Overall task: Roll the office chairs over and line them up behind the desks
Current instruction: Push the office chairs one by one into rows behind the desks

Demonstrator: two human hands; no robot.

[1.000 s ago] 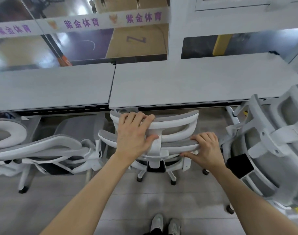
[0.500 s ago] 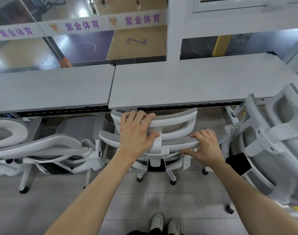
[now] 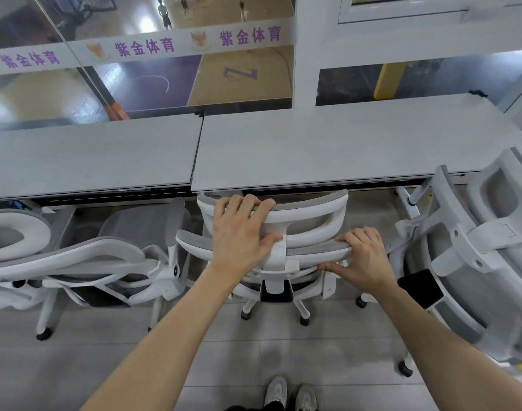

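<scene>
A white office chair with grey mesh (image 3: 310,221) stands right in front of me, its headrest at the front edge of the right grey desk (image 3: 343,143). My left hand (image 3: 242,235) grips the top of the headrest, fingers curled over it. My right hand (image 3: 362,256) grips the right end of the chair's backrest top, thumb underneath. The chair's seat is hidden beneath the desk and backrest; its castors (image 3: 304,320) show on the floor.
A second white chair (image 3: 84,259) sits at the left desk (image 3: 90,155). A third chair (image 3: 473,250) stands close on the right, angled, partly behind the right desk. Glass panels with purple lettering run behind the desks. My shoes (image 3: 289,393) stand on grey floor tiles.
The chair has rolled a little further forward towards the desk edge. Both hands keep the same hold on it.
</scene>
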